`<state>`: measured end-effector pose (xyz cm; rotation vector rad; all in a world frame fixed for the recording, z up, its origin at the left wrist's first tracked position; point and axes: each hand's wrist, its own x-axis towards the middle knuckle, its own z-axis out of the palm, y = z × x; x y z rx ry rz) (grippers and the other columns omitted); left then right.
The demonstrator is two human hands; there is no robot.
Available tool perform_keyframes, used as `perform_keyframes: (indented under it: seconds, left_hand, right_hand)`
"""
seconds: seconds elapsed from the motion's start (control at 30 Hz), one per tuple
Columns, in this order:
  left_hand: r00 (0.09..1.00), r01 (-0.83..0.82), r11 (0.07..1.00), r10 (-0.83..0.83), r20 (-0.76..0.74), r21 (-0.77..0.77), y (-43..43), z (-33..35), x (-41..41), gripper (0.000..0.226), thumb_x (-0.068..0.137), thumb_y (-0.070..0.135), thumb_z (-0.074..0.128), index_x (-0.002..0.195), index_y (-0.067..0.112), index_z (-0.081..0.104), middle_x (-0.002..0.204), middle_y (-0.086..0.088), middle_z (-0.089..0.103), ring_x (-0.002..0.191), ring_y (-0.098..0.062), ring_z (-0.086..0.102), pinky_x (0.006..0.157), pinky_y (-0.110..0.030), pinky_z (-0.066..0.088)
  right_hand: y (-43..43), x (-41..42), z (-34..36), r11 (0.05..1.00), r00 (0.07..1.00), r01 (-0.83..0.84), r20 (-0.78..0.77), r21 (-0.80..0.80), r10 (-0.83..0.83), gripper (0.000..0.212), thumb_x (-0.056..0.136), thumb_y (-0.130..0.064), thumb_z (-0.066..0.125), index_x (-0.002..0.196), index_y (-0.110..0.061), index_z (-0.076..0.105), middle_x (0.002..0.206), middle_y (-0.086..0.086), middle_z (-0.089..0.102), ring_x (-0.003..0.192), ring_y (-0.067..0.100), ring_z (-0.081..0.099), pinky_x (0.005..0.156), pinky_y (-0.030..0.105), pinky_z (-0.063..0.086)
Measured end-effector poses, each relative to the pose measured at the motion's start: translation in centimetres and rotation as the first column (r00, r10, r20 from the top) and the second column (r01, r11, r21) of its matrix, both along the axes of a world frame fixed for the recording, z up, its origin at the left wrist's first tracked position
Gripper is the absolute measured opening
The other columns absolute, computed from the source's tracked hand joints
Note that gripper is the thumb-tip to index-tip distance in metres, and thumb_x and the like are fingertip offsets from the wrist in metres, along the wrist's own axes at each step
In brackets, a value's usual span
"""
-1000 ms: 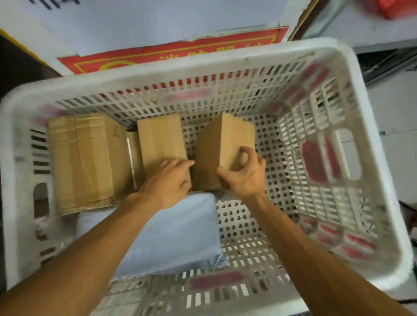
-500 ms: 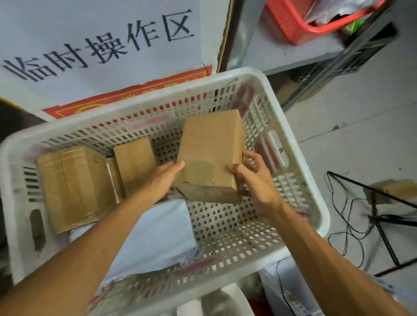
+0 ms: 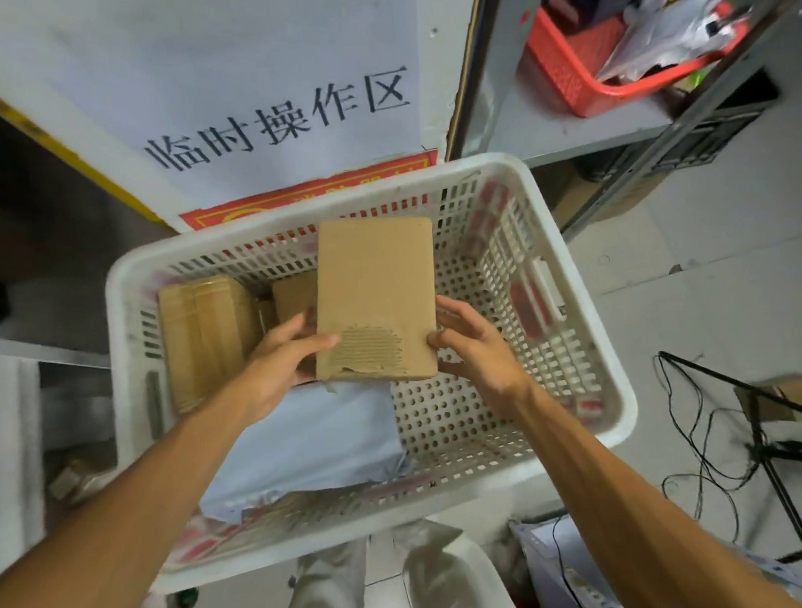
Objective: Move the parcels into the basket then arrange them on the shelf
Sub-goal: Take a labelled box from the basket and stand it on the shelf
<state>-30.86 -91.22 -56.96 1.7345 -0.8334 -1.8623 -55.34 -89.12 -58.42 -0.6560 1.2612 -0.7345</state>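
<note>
I held a brown cardboard parcel (image 3: 376, 301) above the white perforated basket (image 3: 601, 374); my left hand (image 3: 281, 361) clasped its left edge, thumb on top, and my right hand (image 3: 476, 346) pressed its right edge with fingers curled; its near face was torn, showing corrugation; in the basket lay a taped box (image 3: 207, 333), a smaller box (image 3: 293, 298) and a grey mailer bag (image 3: 304, 445).
</note>
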Motion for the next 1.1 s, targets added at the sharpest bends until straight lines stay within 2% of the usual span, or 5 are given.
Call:
perform_keyframes:
  seconds: [0.53,0.77,0.93,1.0,1.1]
  left_hand:
    - [0.939,-0.329,0.932,0.306,-0.157,-0.152,5.0,10.5,8.1,0.064,0.083,0.019,0.063,0.140,0.030,0.038,0.125,-0.009,0.062,0.112,-0.029,0.062,0.090,-0.049,0.052]
    - [0.850,-0.503,0.837,0.435,-0.295,-0.214,9.8,13.6,11.1,0.063,0.072,0.013,0.071,0.130,0.013,0.047,0.117,-0.008,0.066,0.098,-0.022,0.066,0.066,-0.035,0.058]
    - [0.844,-0.536,0.758,0.482,-0.234,-0.372,13.3,16.7,12.6,0.053,0.077,0.010,0.070,0.119,0.020,0.039,0.125,-0.008,0.058,0.110,-0.025,0.061,0.078,-0.044,0.054]
    - [0.847,-0.527,0.726,0.490,-0.204,-0.443,14.7,18.5,13.5,0.075,0.062,0.024,0.086,0.121,0.023,0.039,0.123,-0.006,0.060,0.111,-0.023,0.061,0.080,-0.043,0.054]
    - [0.856,-0.499,0.687,0.487,-0.174,-0.528,17.2,21.5,15.2,0.086,0.053,0.039,0.087,0.125,0.027,0.040,0.115,0.004,0.065,0.105,-0.013,0.064,0.073,-0.034,0.055]
  right_hand:
    - [-3.8,7.5,9.6,0.917,0.962,-0.268,-0.127,-0.296,0.240,0.048,0.099,0.000,0.044,0.138,-0.028,0.050,0.123,0.010,0.055,0.110,0.026,0.058,0.088,0.035,0.057]
    - [-1.9,14.0,14.3,0.770,0.889,-0.446,-0.328,-0.456,0.320,0.045,0.091,-0.021,0.067,0.134,-0.015,0.054,0.114,0.005,0.062,0.094,0.021,0.067,0.080,0.028,0.059]
    - [0.7,19.3,18.6,0.567,0.703,-0.688,-0.609,-0.453,0.367,0.113,0.055,-0.089,0.061,0.147,-0.034,0.025,0.139,0.008,0.047,0.120,0.025,0.053,0.097,0.046,0.050]
    - [2.0,20.8,20.6,0.485,0.624,-0.764,-0.679,-0.426,0.387,0.121,0.051,-0.088,0.064,0.148,-0.038,0.012,0.139,0.007,0.038,0.122,0.027,0.044,0.100,0.044,0.046]
    - [3.8,22.1,23.3,0.517,0.735,-0.678,-0.471,-0.522,0.488,0.113,0.062,-0.061,0.082,0.149,-0.034,0.015,0.134,0.000,0.046,0.118,0.022,0.052,0.092,0.040,0.055]
